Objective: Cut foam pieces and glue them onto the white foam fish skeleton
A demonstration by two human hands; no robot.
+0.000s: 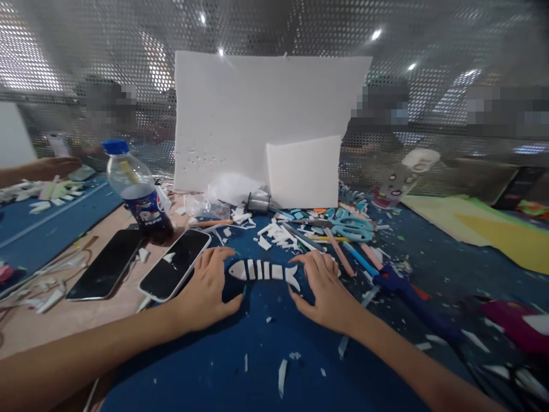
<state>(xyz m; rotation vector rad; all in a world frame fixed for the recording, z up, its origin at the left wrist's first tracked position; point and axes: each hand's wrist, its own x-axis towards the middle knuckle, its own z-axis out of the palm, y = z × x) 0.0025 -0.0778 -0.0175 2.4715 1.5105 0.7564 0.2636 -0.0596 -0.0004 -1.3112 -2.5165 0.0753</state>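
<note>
A row of white foam pieces shaped like a fish lies flat on the blue table. Its rounded head piece (237, 270) has a small eye hole, several narrow body strips (259, 270) stand slightly apart, and a forked tail piece (293, 277) ends the row on the right. My left hand (210, 286) rests at the head end, thumb and forefinger spread around it. At the tail end is my right hand (323, 289), its thumb and forefinger likewise apart. Both hands are open and hold nothing; whether the right fingertips touch the tail I cannot tell.
Two phones (175, 264) and a Pepsi bottle (146, 200) stand close on the left. Foam scraps (278, 234), light-blue scissors (351, 224) and a dark-blue glue gun (412, 303) lie behind and right. White boards (227, 103) stand at the back. Another person's hand (58, 169) is far left.
</note>
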